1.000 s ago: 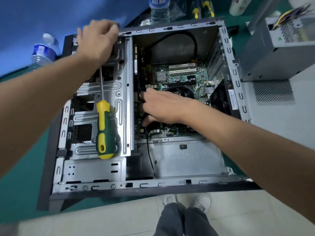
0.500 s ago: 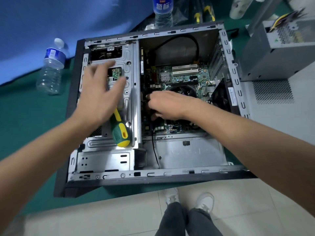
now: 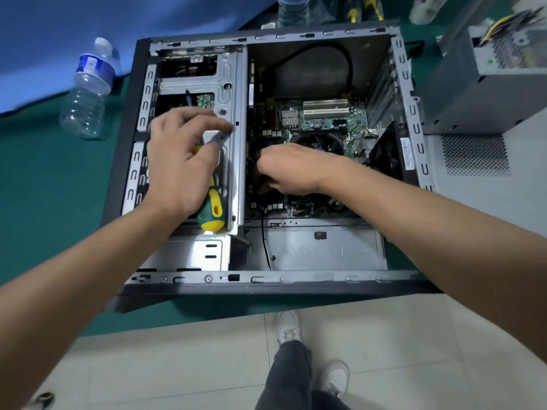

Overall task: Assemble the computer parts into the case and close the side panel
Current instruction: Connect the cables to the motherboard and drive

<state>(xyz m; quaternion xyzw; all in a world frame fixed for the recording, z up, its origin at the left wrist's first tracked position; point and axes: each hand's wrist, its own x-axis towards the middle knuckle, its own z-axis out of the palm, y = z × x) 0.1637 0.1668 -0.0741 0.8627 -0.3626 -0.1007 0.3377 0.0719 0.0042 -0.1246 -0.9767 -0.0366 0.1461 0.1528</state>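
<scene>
An open computer case (image 3: 266, 284) lies on its side on a green-covered counter (image 3: 44, 202), its side panel off and its interior facing up, spread beneath both of a person's hands. Just right of the right forearm, a grey side panel (image 3: 479, 184) with a perforated vent lies flat beside the case, and a loose power supply (image 3: 485, 93) with coloured wires stands beyond it. Beneath the left hand (image 3: 180, 164) sits the metal drive cage (image 3: 229, 84), which fills the case's left half; under and beyond the right hand (image 3: 293, 170) lies the green motherboard (image 3: 325, 119) with its dark round cooler fan. A clear water bottle (image 3: 88, 93) lies well out to the left of the left hand on the counter, and a second bottle (image 3: 293, 8) stands beyond the case's far edge. A green-and-yellow screwdriver (image 3: 211, 211) rests on the drive cage, its handle poking out from under the heel of the left hand and its shaft running away beneath the palm. The left hand hovers over it with fingers loosely curled, thumb stretched toward the cage's right edge; whether it actually grips the tool cannot be told. The right hand reaches down among the board's components with fingers curled under and hidden, so its hold cannot be told either.
</scene>
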